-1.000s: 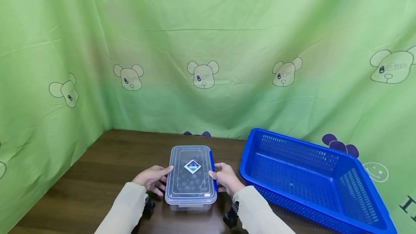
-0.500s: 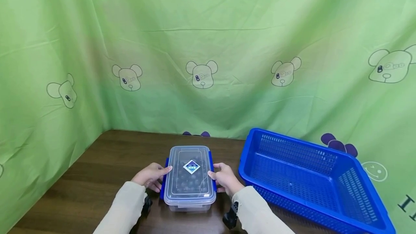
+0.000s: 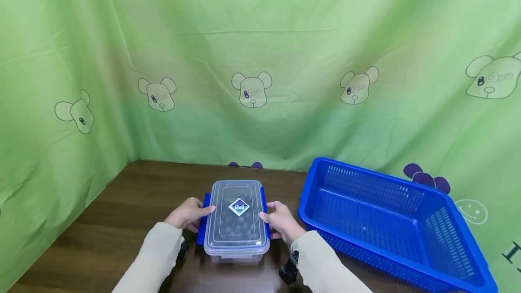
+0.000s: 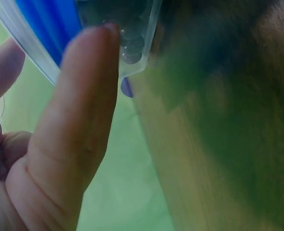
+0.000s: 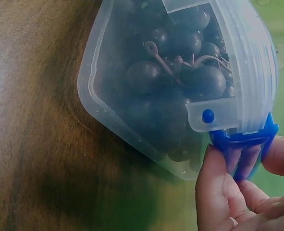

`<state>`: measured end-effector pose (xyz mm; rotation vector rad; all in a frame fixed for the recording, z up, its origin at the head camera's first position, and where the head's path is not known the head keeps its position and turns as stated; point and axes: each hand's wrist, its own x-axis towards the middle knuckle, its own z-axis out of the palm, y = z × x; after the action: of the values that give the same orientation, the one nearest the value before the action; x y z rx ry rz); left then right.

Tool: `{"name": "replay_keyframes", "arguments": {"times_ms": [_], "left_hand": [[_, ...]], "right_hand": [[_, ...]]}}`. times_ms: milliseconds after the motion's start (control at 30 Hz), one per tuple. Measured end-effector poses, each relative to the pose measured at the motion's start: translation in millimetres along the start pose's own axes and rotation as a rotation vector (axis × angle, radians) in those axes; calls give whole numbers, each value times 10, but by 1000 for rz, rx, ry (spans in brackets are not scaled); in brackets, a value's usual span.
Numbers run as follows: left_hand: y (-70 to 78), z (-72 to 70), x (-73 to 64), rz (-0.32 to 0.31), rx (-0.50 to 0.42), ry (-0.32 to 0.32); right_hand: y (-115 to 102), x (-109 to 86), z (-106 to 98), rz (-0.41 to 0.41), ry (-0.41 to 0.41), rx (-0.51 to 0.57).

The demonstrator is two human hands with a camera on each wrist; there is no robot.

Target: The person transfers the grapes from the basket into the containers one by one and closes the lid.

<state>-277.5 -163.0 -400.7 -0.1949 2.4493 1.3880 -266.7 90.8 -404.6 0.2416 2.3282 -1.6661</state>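
Observation:
A clear plastic food container point(image 3: 240, 232) with a label on its lid sits on the table in front of me. Dark round fruits point(image 5: 145, 77), some with thin stems, show through its wall. My left hand point(image 3: 186, 214) has its thumb on the lid's left edge, the fingers beside the blue left latch point(image 3: 202, 229), which sticks outward. In the left wrist view one finger crosses the blue latch strip point(image 4: 55, 24). On the other side my right hand point(image 3: 282, 221) pinches the blue right latch point(image 5: 242, 139), its thumb at the lid's edge and its fingers underneath.
A large blue perforated basket point(image 3: 366, 220) stands on the right of the brown wooden table point(image 3: 158, 180), close to my right forearm. Green printed cloth point(image 3: 301, 58) hangs behind the table and along its left side.
The blue left latch, not visible a second ago, now stands out from the container's left side. My left hand has shifted slightly up and left; the right hand stays at its latch.

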Motion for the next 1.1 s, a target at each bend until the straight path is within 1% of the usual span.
{"name": "replay_keyframes", "arguments": {"times_ms": [100,167,333,400,567,733,900,1100], "left_hand": [[-5,1,5,-4,-7,-4],[-20,24,9,-1,-31,-7],[-18,83,14,70,-98,-3],[-6,102,14,88,-111,1],[24,114,-7,85,-93,11],[50,108,-25,103,-82,7],[36,164,-60,124,-89,12],[52,191,-66,141,-67,33]], "right_hand": [[14,7,15,-3,-6,15],[18,5,9,-4,-9,13],[17,2,-3,-13,1,9],[19,-2,-4,-19,8,13],[36,-6,14,-21,7,17],[30,6,30,-19,13,6],[44,-4,36,-14,6,-7],[36,7,22,-31,1,-12]]}}
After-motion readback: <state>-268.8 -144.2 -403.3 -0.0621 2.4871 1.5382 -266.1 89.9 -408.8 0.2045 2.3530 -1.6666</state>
